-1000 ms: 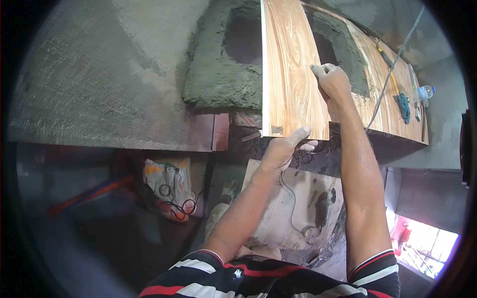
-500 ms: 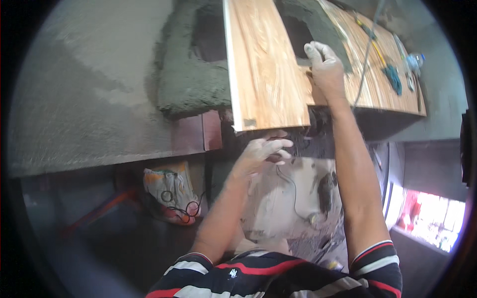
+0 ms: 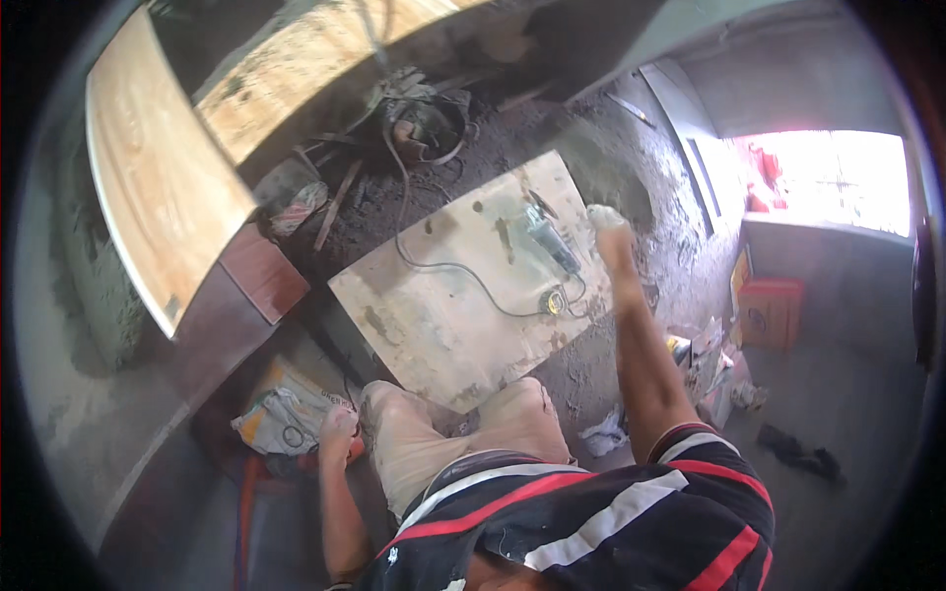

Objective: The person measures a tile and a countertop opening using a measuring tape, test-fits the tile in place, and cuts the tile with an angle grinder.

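Observation:
My right hand (image 3: 608, 225) is stretched forward beside the right edge of a pale, stained board (image 3: 394, 340) on the floor. Near it on the board lies an angle grinder (image 3: 552, 239) with a cord; a gap shows between hand and tool. The right fingers look bunched, but their tips are hard to make out. Down beside my left knee, my left hand (image 3: 338, 426) is blurred, close to a crumpled white and orange sack (image 3: 281, 419). A wood-grain panel (image 3: 158, 167) lies on the cement-covered counter at the upper left.
A bucket (image 3: 431, 128) stands beyond the board amid rubble. A reddish tile piece (image 3: 264, 271) sits under the panel's near end. To the right are a red box (image 3: 771, 313), dark cloth (image 3: 798, 453) and a bright opening. A grey cord (image 3: 402, 187) crosses the board.
The view has turned right and down toward the floor. Both hands have left the wood panel: my right reached toward the grinder, my left dropped beside my knee.

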### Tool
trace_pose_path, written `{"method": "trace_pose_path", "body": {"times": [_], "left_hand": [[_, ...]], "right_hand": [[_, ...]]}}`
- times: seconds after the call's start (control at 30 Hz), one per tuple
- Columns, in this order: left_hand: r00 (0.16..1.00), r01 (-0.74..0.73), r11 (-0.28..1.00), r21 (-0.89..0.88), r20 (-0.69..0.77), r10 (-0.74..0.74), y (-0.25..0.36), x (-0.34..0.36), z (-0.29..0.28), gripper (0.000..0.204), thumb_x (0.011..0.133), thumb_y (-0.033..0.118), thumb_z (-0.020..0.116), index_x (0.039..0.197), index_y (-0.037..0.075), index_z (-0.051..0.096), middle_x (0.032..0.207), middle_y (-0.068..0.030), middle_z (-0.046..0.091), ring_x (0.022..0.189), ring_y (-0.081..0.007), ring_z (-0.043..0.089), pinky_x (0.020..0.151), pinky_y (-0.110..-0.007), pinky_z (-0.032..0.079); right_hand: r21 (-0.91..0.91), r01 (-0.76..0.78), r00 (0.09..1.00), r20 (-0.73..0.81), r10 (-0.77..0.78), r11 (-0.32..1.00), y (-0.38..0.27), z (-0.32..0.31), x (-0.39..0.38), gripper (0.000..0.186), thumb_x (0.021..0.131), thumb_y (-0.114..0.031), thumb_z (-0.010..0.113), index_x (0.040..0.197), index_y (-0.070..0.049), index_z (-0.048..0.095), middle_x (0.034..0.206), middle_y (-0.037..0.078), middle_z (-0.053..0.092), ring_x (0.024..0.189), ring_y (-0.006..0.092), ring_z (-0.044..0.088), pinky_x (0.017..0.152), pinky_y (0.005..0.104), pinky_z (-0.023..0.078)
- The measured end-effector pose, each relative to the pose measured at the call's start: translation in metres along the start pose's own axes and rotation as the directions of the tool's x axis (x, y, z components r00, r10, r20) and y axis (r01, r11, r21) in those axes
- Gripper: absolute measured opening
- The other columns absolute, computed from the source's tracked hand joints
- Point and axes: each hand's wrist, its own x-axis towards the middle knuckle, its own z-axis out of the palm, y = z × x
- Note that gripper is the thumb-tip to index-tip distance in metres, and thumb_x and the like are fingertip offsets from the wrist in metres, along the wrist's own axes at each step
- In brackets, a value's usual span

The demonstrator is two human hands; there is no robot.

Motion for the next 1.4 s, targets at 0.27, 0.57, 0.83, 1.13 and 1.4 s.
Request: {"method": "trace_pose_path", "body": {"times": [0.27,0.57,0.83,1.13,1.4], "left_hand": [[0.995,-0.059,0.955,0.291,-0.056,0.078,-0.024,-0.030,0.015,0.029,0.091,0.027,0.063,0.109,0.004,0.065,0.086,-0.0067,0.066,0.075,-0.0191,0.063,0.068,-0.035,0.051],[0.977,-0.097,0.739,0.667,-0.078,0.198,-0.035,-0.059,0.051,0.037,0.091,0.038,0.062,0.099,0.003,0.069,0.103,-0.0221,0.069,0.097,-0.0405,0.068,0.079,-0.052,0.051],[0.944,-0.282,0.677,0.680,0.071,0.322,0.013,-0.112,0.078,0.048,0.095,0.041,0.063,0.121,0.001,0.065,0.115,-0.0234,0.069,0.105,-0.0363,0.068,0.090,-0.045,0.052],[0.772,-0.634,0.730,0.257,0.271,0.575,0.247,-0.173,0.121,0.058,0.099,0.041,0.066,0.138,-0.001,0.056,0.128,-0.0197,0.068,0.121,-0.0312,0.065,0.103,-0.040,0.049],[0.747,-0.628,0.778,0.038,0.308,0.588,0.274,-0.160,0.034,0.034,0.090,0.027,0.079,0.110,0.002,0.068,0.100,-0.0009,0.068,0.090,-0.0094,0.058,0.079,-0.030,0.051]], "right_hand": [[-0.659,-0.221,0.851,0.229,0.472,0.718,0.238,0.059,-0.087,0.041,0.086,-0.026,0.067,0.116,0.001,0.069,0.118,0.026,0.069,0.112,0.0426,0.065,0.099,0.0526,0.050],[-0.855,-0.009,0.784,0.316,0.534,0.519,0.319,0.133,-0.127,0.077,0.085,-0.041,0.077,0.145,0.000,0.050,0.135,0.029,0.060,0.126,0.0455,0.056,0.114,0.0504,0.039],[-0.224,-0.203,0.905,0.330,0.270,0.953,0.166,0.068,-0.148,0.057,0.080,-0.034,0.075,0.124,0.000,0.064,0.107,0.027,0.070,0.102,0.0403,0.066,0.094,0.0478,0.051],[0.437,-0.113,0.518,0.792,-0.323,0.892,-0.158,0.013,-0.207,0.077,0.076,-0.027,0.087,0.140,0.002,0.055,0.118,0.014,0.070,0.107,0.0236,0.066,0.093,0.0345,0.053],[0.327,0.422,0.395,0.773,-0.496,0.846,-0.314,0.061,-0.234,0.084,0.072,-0.039,0.090,0.140,-0.003,0.055,0.127,0.022,0.067,0.115,0.0353,0.067,0.097,0.0412,0.053]]}}
